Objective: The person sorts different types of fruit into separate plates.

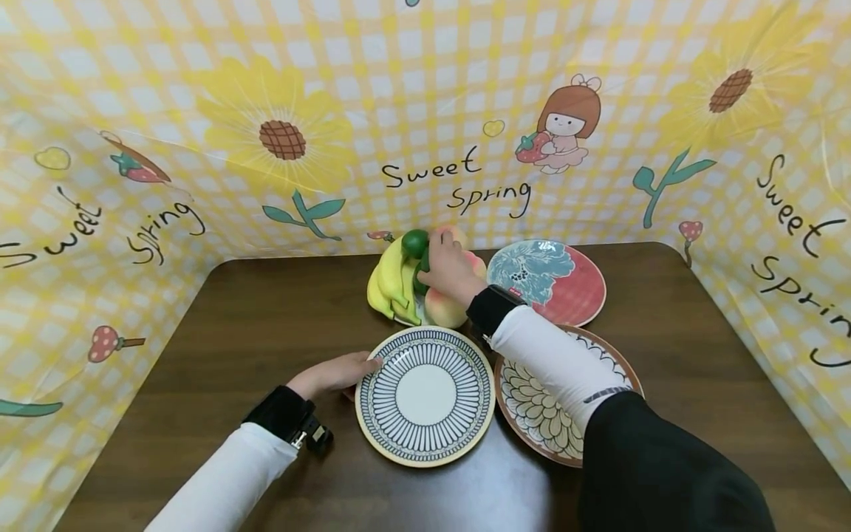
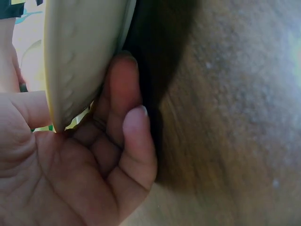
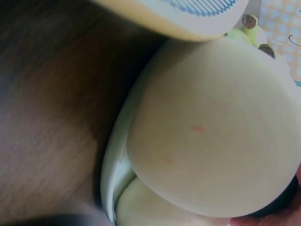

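A white plate (image 1: 425, 395) with a dark radial pattern has its left rim in my left hand (image 1: 339, 372). The thumb lies over the rim and the fingers curl underneath, as the left wrist view shows. My right hand (image 1: 454, 270) reaches into a fruit pile at the back, thumb and fingers around a dark green fruit (image 1: 422, 272). Beside it are a second green fruit (image 1: 415, 242), a bunch of bananas (image 1: 392, 284) and several peaches (image 1: 444, 309). One peach (image 3: 216, 127) fills much of the right wrist view, hiding most of the right fingers there.
A pale dish (image 3: 113, 165) lies under the fruit. To the right are a red and blue plate (image 1: 581, 284) and a brown-rimmed flower-pattern plate (image 1: 532, 406), partly covered by the right sleeve. A yellow checked cloth (image 1: 359, 96) walls the wooden table (image 1: 286, 295) at back and sides.
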### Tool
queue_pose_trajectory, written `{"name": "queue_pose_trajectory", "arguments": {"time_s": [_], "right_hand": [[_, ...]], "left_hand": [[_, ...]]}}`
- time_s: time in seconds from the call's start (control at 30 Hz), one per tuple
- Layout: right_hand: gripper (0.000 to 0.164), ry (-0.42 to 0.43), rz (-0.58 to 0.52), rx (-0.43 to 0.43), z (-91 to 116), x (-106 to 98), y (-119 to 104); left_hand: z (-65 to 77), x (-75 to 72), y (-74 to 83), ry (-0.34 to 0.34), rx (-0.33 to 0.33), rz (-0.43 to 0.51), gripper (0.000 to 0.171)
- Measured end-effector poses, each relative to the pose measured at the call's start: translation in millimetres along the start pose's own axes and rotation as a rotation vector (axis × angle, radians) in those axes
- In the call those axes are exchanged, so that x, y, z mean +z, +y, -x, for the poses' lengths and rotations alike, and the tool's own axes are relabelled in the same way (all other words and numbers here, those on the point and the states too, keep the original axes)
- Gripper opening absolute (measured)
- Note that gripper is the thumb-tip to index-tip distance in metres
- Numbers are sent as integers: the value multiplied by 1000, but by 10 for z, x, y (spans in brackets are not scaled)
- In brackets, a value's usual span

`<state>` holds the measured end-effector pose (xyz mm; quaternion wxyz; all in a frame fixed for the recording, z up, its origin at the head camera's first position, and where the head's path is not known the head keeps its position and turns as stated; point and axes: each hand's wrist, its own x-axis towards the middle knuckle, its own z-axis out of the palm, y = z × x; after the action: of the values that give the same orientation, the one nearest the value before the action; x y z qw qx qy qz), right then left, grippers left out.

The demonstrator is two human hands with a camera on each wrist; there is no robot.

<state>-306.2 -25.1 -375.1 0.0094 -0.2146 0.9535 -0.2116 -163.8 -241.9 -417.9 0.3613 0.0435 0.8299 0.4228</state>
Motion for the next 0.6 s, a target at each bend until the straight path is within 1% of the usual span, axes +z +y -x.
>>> {"name": "queue_pose_trajectory", "arguments": {"time_s": [0.13, 0.3, 0.43, 0.6], "right_hand": [[80, 15, -7, 12, -8, 10, -1], [77, 36, -21, 2, 5, 22, 24], [73, 50, -25, -11, 17, 1, 28], [70, 48, -38, -23, 21, -50, 19]], "left_hand": [[-6, -9, 2, 7, -8, -4, 39], [15, 19, 6, 19, -12, -17, 39], [30, 37, 28, 43, -25, -32, 41], [32, 22, 31, 43, -16, -49, 41]]}}
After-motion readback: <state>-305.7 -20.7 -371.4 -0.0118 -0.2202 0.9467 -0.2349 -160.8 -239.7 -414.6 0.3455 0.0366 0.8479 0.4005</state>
